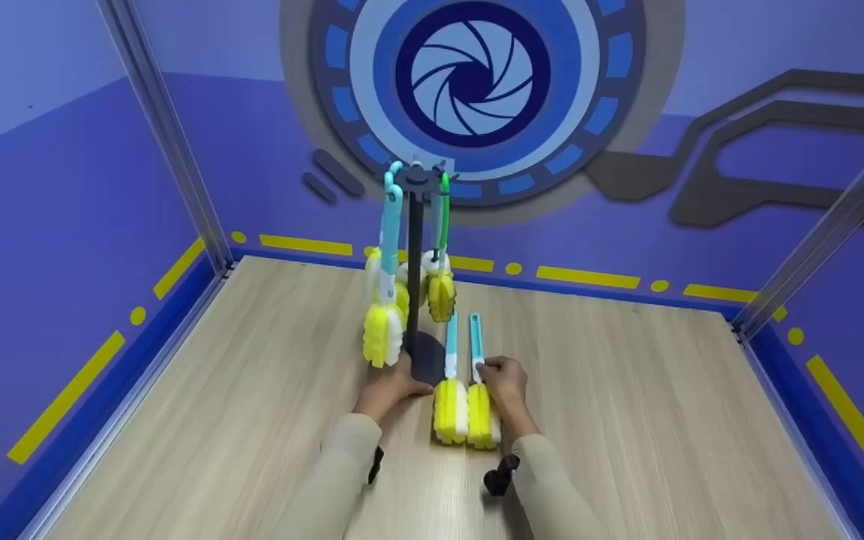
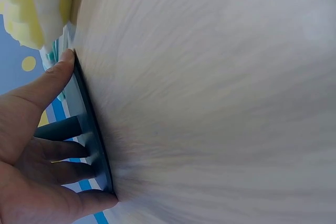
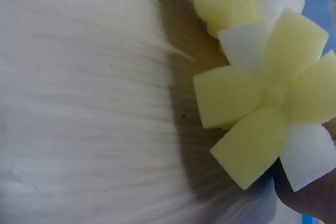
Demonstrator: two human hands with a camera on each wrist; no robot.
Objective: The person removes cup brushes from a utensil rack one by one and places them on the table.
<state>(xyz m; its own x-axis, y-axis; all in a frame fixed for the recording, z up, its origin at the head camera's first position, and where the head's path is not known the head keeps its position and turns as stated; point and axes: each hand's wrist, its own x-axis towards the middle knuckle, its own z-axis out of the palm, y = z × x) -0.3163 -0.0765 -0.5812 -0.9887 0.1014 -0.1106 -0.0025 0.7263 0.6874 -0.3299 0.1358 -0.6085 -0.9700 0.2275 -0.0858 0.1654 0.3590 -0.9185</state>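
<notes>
A dark stand with hooks at its top rises from a round base. My left hand grips that base low down; in the left wrist view thumb and fingers spread across it to its edges. Two sponge bottle brushes with blue handles lie side by side right of the base. My right hand pinches the right-hand brush near where handle meets sponge; the left-hand brush is beside it. In the right wrist view the yellow-and-white sponge end covers most of that hand.
Several brushes hang from the stand's hooks, including a blue-handled one at front left and one with a green loop at right. The wooden tabletop is bounded by blue panels and metal posts.
</notes>
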